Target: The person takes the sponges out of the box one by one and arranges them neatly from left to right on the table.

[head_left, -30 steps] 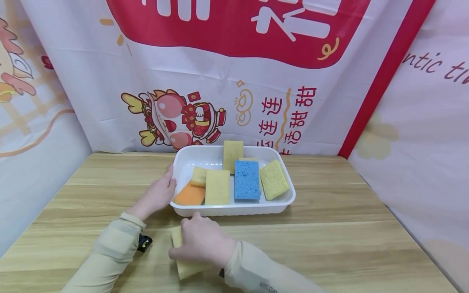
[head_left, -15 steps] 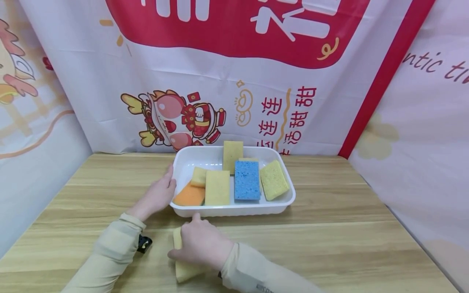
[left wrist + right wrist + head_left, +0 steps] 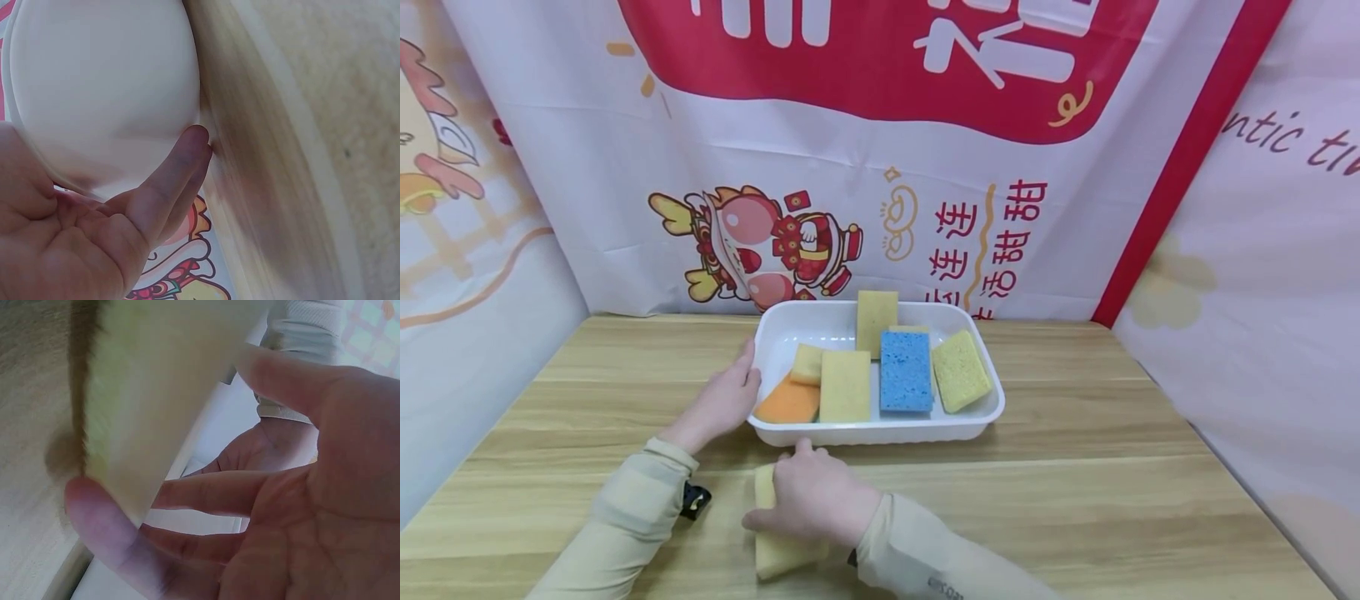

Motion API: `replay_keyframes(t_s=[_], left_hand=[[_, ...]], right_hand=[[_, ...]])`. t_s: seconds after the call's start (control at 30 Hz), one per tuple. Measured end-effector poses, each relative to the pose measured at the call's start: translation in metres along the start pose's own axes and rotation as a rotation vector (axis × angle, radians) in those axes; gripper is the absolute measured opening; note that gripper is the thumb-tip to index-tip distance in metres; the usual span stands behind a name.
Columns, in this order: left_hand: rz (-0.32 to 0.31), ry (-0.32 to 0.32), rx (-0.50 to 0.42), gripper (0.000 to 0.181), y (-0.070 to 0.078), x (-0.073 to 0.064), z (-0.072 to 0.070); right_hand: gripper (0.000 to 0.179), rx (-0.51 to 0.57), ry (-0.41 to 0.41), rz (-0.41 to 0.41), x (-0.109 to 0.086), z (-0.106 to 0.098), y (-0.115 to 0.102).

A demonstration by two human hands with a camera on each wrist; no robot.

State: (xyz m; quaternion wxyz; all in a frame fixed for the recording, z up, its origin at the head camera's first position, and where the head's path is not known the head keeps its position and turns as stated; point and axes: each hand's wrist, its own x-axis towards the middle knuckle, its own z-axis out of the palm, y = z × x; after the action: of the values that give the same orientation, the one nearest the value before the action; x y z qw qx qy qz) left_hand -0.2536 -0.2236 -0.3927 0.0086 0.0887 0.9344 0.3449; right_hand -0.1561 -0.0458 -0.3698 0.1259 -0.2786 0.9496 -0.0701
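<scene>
A white plastic tray (image 3: 880, 433) stands near the back of the table. Against its left end wall rests my left hand (image 3: 722, 400); the left wrist view shows straight fingers (image 3: 165, 181) along the white wall, close to the tabletop. My right hand (image 3: 820, 496) holds a thick pale-yellow sponge (image 3: 782, 557) in front of the tray's left part, thumb on one side and fingers on the other. In the right wrist view the sponge (image 3: 156, 381) is tilted, one face toward the wood and a fingertip at its edge. Much of it is hidden under the hand in the head view.
Inside the tray lie a blue sponge (image 3: 906, 372), an orange sponge (image 3: 787, 401) and several yellow sponges, one yellow sponge (image 3: 877, 312) leaning on the back rim. A printed cloth (image 3: 1060, 250) hangs behind the wooden table (image 3: 1075, 500).
The sponge in my right hand has turned a little and its near edge has shifted slightly toward me. My left hand and the tray stay where they were.
</scene>
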Motion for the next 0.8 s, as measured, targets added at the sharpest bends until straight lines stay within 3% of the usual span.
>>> replay_keyframes(t_s=[0.3,0.6,0.8], left_hand=[[-0.014,-0.007,-0.006,0.058,-0.0008,0.0006,0.0006],[0.007,-0.001,-0.012,0.058,-0.0014,0.0007,0.0005],[0.003,0.0,-0.002,0.058,-0.0018,0.0009,0.0008]], right_hand=[[0.049,-0.03,-0.015,-0.009,0.0005,-0.0026,0.0008],[0.049,-0.045,0.101,-0.044,0.0059,0.003,0.0],[0.056,-0.059,0.112,-0.016,0.0065,0.005,-0.0013]])
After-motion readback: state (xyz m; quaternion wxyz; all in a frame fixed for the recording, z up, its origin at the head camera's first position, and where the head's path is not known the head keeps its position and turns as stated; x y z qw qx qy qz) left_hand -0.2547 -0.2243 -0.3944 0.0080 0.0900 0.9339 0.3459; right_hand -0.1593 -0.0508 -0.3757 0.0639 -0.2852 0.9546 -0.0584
